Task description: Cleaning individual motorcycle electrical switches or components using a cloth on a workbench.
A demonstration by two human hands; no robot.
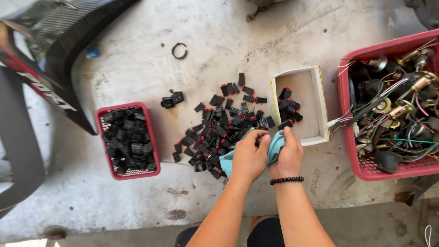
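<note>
Two hands: we work at the near edge of the concrete slab point(137, 192), both closed around one light blue cloth point(274, 151).
Left hand point(249, 158): we curl its fingers over the cloth from the left, clenched on it; whatever may sit inside the fold is hidden from us.
Right hand point(288, 153): we pinch the cloth's right side, thumb up top; a black bead bracelet point(286, 180) circles that wrist.
Cloth: we hold it just above the near edge of the pile, and its lower corner hangs down to the left over a few pieces.
Pile point(219, 132): we see small black switches with red parts, scattered loose on the slab just beyond and left of our hands.
White box point(322, 107): we find it just right of the pile, open, with a handful of the same switches at its left side.
Small red basket point(103, 116): to our left, well apart from the pile, full of black parts.
Pair of switches point(172, 99): between that basket and the pile, lying alone.
Large red basket point(350, 137): at the far right, packed with wires and metal fittings.
Black ring point(179, 51): farther off on the slab, open at one side.
Dark panel point(59, 45): farthest left, glossy, slanting across the corner.
</note>
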